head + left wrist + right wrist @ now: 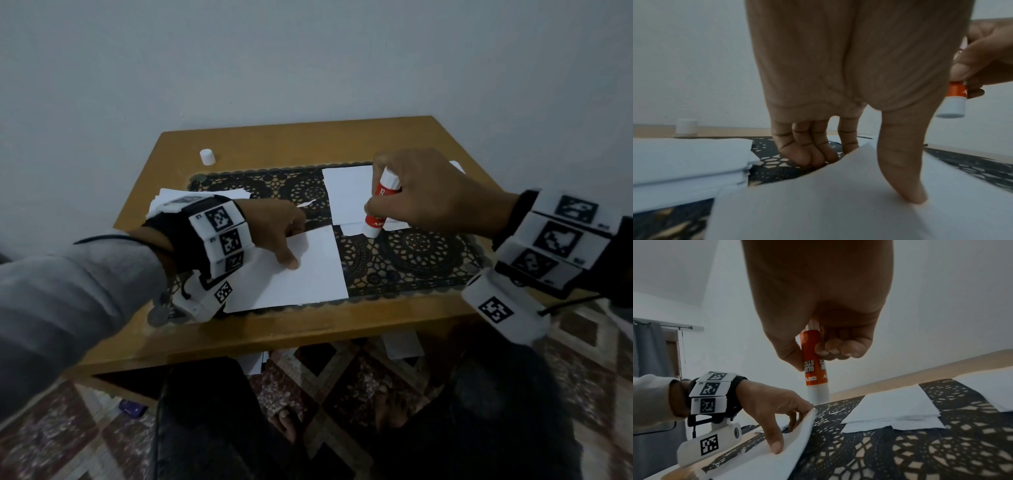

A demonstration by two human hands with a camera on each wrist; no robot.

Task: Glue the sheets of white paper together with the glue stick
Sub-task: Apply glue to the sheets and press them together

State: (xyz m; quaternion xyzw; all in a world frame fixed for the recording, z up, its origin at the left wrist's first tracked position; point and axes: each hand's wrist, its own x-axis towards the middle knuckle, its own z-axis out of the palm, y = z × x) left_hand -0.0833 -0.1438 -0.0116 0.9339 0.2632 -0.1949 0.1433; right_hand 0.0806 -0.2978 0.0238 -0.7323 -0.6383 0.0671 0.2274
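A white sheet point(301, 274) lies near the table's front edge. My left hand point(294, 243) pinches its far edge, which is lifted off the mat: the thumb point(902, 170) presses on top and the curled fingers point(807, 154) sit behind the raised edge. My right hand point(376, 209) grips an uncapped red and white glue stick point(387, 183) upright, tip down. The tip is at the near edge of other white sheets point(346, 195) lying on the far side of the mat. In the right wrist view the glue stick point(815, 369) stands above the mat, just beyond the left hand point(772, 410).
The glue stick's white cap point(207, 157) stands on the wooden table point(274, 329) at the far left. A stack of white paper point(164, 202) lies under my left wrist. A black lace mat point(411, 260) covers the table's middle. More paper lies on the floor below.
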